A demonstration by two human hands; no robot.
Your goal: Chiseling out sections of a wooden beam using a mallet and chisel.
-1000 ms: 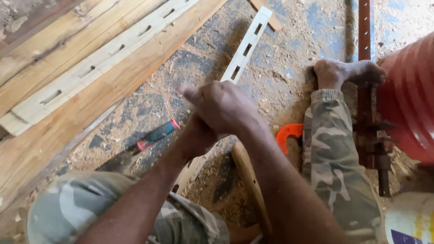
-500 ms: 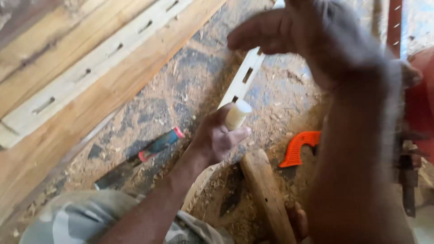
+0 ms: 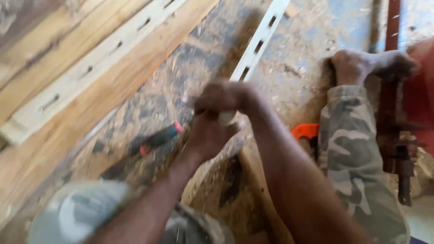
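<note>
Down from its raised spot comes the right hand (image 3: 228,97), now curled over the pale handle end (image 3: 227,118) that the left hand (image 3: 208,135) grips, shaft running toward 5 o'clock, right hand nearer the top.

motion blur smears both hands, the left hand (image 3: 205,135) and the right hand (image 3: 226,97), so what they grip shows only as a pale tip (image 3: 227,118). the wooden piece (image 3: 239,180) below is partly hidden by the forearms. the slotted strip (image 3: 257,43) runs off the top edge.
</note>
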